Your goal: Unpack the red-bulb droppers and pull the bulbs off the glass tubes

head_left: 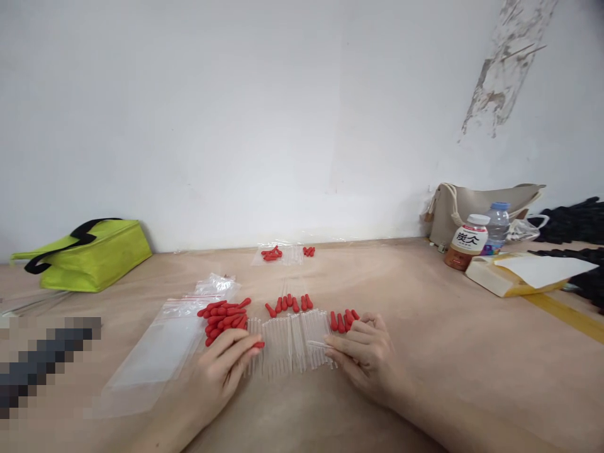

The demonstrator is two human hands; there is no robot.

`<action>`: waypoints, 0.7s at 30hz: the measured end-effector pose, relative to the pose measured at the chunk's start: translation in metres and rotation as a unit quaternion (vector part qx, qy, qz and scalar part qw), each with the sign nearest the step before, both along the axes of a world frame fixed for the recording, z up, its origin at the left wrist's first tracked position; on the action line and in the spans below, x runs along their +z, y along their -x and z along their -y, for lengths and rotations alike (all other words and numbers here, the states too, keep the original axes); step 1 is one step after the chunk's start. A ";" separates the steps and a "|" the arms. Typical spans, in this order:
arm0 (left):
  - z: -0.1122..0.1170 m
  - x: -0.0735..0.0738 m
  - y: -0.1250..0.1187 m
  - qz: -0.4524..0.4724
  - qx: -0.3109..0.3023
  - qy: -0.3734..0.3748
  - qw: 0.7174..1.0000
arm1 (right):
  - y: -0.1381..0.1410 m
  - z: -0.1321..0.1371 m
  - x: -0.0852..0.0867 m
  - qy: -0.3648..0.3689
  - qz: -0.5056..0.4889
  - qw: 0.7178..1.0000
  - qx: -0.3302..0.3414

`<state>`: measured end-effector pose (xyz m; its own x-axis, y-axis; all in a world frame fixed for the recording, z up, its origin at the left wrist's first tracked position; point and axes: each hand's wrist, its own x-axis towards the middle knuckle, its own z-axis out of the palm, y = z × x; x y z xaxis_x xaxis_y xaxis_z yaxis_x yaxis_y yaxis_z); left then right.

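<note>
My left hand (227, 360) pinches a red rubber bulb (258, 345), its end poking out past the fingertips. Between thumb and fingers of my right hand (365, 352) is a clear glass dropper tube (318, 344), pointing left toward the bulb; the two are apart. Under and between the hands lies a row of clear dropper tubes (283, 343), side by side. A pile of red bulbs (224, 314) rests just beyond my left hand. Behind the row, several tubes bear red bulbs (290, 302), and more red bulbs (340, 321) lie by my right fingers.
Clear zip bags (158, 343) lie at left, near a lime-green bag (99, 255). By the wall is a clear bag (292, 255) with red bulbs and tubes. At right stand a brown drink bottle (465, 245), a water bottle (497, 226), a beige bag (443, 217) and an open carton (491, 277).
</note>
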<state>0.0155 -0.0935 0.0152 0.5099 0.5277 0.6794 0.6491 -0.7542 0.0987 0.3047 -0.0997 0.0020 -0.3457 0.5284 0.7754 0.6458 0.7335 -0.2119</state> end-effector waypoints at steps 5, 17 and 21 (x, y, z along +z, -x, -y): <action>-0.029 0.015 0.011 0.055 0.121 0.076 0.988 | 0.010 -0.008 0.004 0.053 -0.036 0.998 -0.011; -0.078 0.056 0.051 0.071 0.206 0.261 0.940 | 0.051 -0.040 0.000 -0.059 0.092 0.992 -0.056; -0.083 0.049 0.058 0.037 0.214 0.249 0.944 | 0.051 -0.036 -0.004 -0.027 0.102 0.993 -0.057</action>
<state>-0.0421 -0.0101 0.0638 0.1377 0.9379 0.3184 0.8617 -0.2719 0.4285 0.2533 -0.0632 -0.0018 -0.4392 0.5325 0.7236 0.7509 0.6598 -0.0298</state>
